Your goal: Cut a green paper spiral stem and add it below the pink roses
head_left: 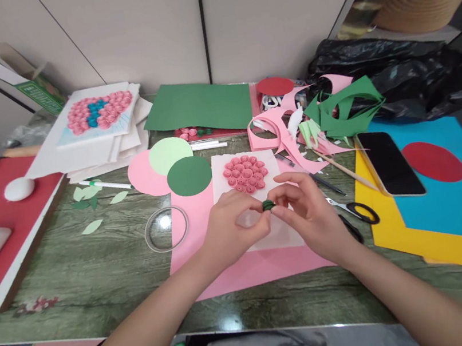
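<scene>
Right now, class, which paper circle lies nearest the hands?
The dark green circle, just beyond the left hand; the light green circle and pink circle lie farther back.

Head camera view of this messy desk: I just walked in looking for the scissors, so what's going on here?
A person holds a small green paper coil pinched between the left hand and right hand, just above a white card bearing a cluster of pink coils. The card lies on a pink sheet on the table. Scissors lie beside the right hand, near a phone.
</scene>
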Available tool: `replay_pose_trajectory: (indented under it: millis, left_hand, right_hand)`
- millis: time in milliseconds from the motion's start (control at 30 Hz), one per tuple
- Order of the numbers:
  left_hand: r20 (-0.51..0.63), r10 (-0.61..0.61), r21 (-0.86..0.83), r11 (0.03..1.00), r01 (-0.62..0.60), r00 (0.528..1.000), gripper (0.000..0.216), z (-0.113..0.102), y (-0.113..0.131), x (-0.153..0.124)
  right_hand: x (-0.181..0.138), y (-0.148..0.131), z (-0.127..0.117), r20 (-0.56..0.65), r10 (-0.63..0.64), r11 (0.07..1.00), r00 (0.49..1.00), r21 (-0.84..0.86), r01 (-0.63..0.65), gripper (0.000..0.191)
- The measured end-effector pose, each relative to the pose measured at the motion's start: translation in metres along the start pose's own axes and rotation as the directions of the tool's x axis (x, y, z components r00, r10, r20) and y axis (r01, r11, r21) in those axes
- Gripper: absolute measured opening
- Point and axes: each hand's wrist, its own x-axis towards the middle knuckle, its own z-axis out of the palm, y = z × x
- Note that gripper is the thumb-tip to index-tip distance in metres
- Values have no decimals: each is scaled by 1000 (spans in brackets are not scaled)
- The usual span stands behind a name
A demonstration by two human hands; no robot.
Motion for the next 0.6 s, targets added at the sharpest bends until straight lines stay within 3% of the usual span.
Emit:
replay_pose_trajectory:
  millis: [333, 600]
  left_hand:
    - [-62, 255, 173, 955, -241, 965, 2, -3, 1, 1]
    - [-83, 265, 175, 953, -248, 961, 2, -4, 2, -1]
  right_hand:
    - [0, 2, -3, -32, -139, 990, 990, -42, 137, 39]
    - [0, -3, -2, -66, -188, 982, 980, -16, 188, 43]
